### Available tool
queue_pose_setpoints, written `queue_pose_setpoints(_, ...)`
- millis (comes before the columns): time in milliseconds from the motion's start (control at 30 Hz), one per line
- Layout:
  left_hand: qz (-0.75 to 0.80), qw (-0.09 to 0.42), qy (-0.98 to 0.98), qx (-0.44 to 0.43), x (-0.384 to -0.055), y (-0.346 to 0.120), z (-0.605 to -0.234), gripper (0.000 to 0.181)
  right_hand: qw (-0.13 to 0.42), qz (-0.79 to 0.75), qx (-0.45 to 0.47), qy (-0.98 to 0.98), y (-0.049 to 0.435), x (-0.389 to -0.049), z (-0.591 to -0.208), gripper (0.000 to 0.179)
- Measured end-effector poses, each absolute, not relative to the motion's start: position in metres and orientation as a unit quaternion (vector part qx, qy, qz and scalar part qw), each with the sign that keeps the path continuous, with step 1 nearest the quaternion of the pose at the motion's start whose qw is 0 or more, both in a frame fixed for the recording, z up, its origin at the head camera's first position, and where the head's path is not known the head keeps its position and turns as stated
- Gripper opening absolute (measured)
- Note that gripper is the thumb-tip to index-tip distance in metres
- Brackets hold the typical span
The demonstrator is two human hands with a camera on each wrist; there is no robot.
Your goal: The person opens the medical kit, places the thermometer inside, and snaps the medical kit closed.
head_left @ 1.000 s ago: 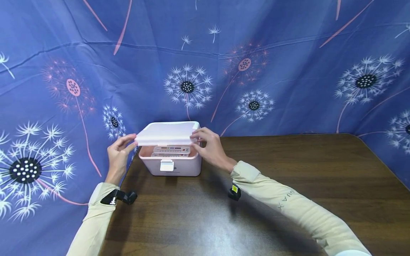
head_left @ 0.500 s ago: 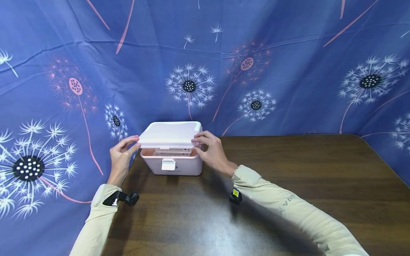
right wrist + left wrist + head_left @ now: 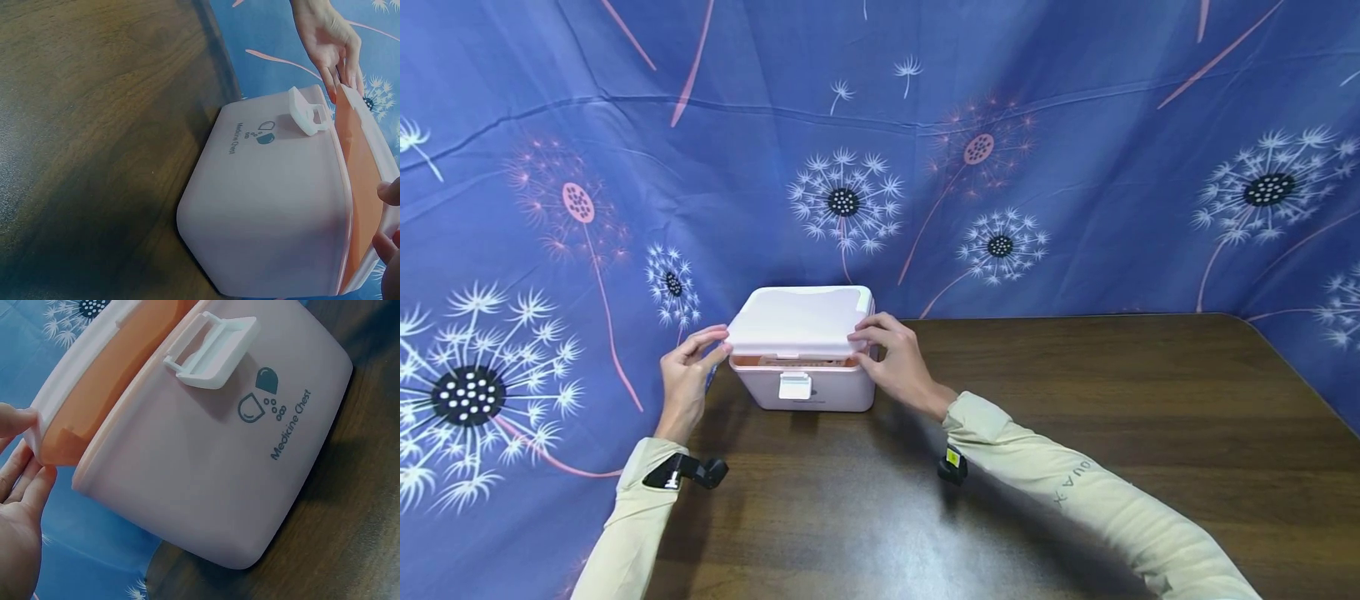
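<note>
A pale pink medicine chest (image 3: 842, 393) stands on the table near the back, lettered "Medicine Chest" on its front. Its white lid (image 3: 801, 321) is tilted down, leaving a narrow gap along the front through which the orange inside shows. The white latch (image 3: 219, 353) sticks outward from the front wall, unfastened. My left hand (image 3: 685, 383) pinches the lid's left front corner between thumb and fingers. At the right front corner, my right hand (image 3: 901, 362) pinches the lid likewise. Contents are mostly hidden; a thin strip of something shows in the gap.
The brown wooden table (image 3: 1075, 400) extends to the right and towards me. A blue dandelion-print cloth (image 3: 1075, 150) hangs right behind the chest and along the left side, close to my left hand.
The lid has come down, with both hands lowering its front edge, and the gap has narrowed. The flat printed packs seen inside earlier are now almost covered. The chest stays in place.
</note>
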State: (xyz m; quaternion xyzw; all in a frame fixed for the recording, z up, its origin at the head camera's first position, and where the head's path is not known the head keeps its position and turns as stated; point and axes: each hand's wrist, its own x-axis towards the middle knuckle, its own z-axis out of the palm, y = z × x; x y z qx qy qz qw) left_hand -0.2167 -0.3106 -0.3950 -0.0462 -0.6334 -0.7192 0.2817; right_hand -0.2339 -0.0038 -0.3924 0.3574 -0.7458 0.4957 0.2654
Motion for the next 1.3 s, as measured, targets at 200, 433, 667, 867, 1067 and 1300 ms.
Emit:
queue_pose_setpoints(200, -0.722, 0.281, -0.631, -0.039, -0.215, -0.31, -0.398, 0.025, 0.263, 0.491, 0.355, -0.75, -0.004, -0.233, -0.394, 0.022)
queue_pose_setpoints(433, -0.722, 0.277, -0.632, -0.043, -0.213, -0.31, -0.401, 0.026, 0.267, 0.485, 0.355, -0.753, -0.004, -0.233, -0.397, 0.021)
queue_pose_setpoints(667, -0.717, 0.283, -0.634, -0.053, -0.213, -0.31, -0.404, 0.028, 0.275, 0.48, 0.356, -0.753, -0.004, -0.233, -0.399, 0.022)
queue_pose_setpoints(867, -0.711, 0.287, -0.64, -0.052, -0.212, -0.31, -0.405, 0.027, 0.27, 0.478, 0.353, -0.758, -0.005, -0.232, -0.401, 0.021)
queue_pose_setpoints(1067, -0.715, 0.288, -0.635, -0.05, -0.212, -0.31, -0.408, 0.026, 0.263, 0.479, 0.352, -0.76, -0.004, -0.232, -0.403, 0.021)
queue_pose_setpoints(1300, -0.722, 0.29, -0.625, -0.058, -0.212, -0.31, -0.412, 0.025, 0.262, 0.479, 0.356, -0.759, -0.005, -0.231, -0.405, 0.022)
